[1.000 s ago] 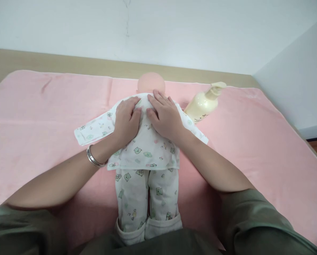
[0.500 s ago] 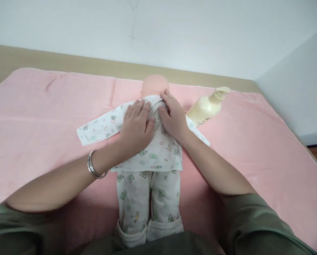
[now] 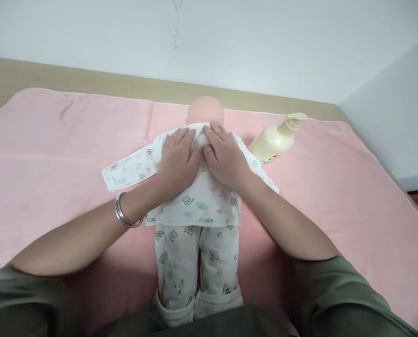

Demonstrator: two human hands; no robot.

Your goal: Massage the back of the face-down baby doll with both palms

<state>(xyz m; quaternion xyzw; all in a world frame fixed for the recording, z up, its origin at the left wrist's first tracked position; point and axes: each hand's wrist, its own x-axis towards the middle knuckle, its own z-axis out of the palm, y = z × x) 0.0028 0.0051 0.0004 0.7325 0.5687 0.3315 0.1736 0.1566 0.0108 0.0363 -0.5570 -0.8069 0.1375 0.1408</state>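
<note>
A baby doll [image 3: 206,109] lies in the middle, its smooth head farthest from me. It wears a white long-sleeved top [image 3: 204,213] with small green and pink animal prints and matching trousers [image 3: 179,262] with turned-up ends. My left hand [image 3: 179,161] rests flat on the left of the upper top, fingers stretched towards the collar. Beside it my right hand [image 3: 226,159] lies flat on the other side, fingertips by the neckline. The two thumbs are close together, and cloth is rumpled between the hands. Whether the doll faces up or down I cannot tell.
Just right of the doll, a cream pump bottle [image 3: 274,142] lies tilted near its sleeve. A pink mat [image 3: 335,201] spreads beneath everything, with a wooden edge [image 3: 90,75] behind it. White walls [image 3: 247,42] close off the back and right.
My right hand has shifted slightly left, nearer the middle of the top and my left hand. The left hand has barely moved. The cloth at the right shoulder is spread out more.
</note>
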